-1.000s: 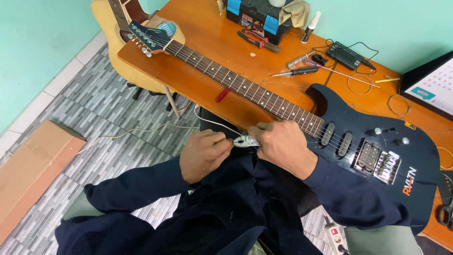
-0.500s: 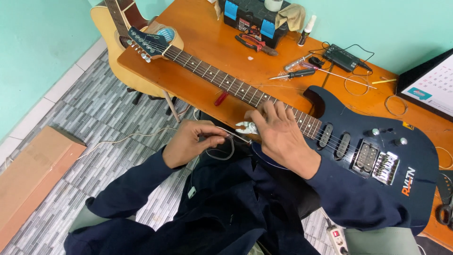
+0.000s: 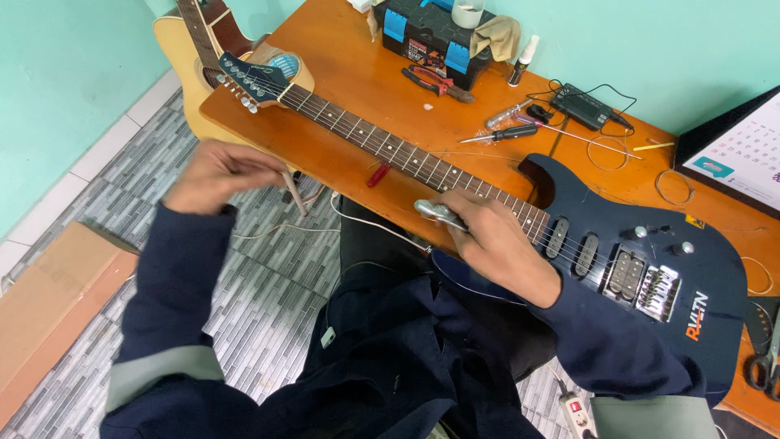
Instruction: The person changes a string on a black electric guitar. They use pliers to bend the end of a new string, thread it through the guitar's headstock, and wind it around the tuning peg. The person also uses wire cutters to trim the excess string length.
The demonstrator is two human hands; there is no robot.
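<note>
A dark blue electric guitar [image 3: 650,325] lies across the orange wooden table [image 3: 349,57], its neck [image 3: 382,146] running up-left to the headstock [image 3: 248,77]. My right hand [image 3: 491,240] rests on the neck near the body and grips pliers, whose silver jaws [image 3: 435,210] stick out to the left. My left hand [image 3: 215,172] is blurred, out to the left over the tiled floor, below the headstock. Its fingers are curled; whether anything is in them cannot be made out.
An acoustic guitar [image 3: 191,49] leans at the table's far left corner. On the table are a black-and-blue toolbox [image 3: 426,36], red-handled pliers [image 3: 435,81], a screwdriver [image 3: 504,132], a black device [image 3: 581,106], string coils [image 3: 673,187] and a calendar [image 3: 743,154]. A cardboard box [image 3: 49,301] lies on the floor.
My left hand has swung away from the pliers, out to the left. My right hand has settled flat on the guitar neck, still holding the pliers.
</note>
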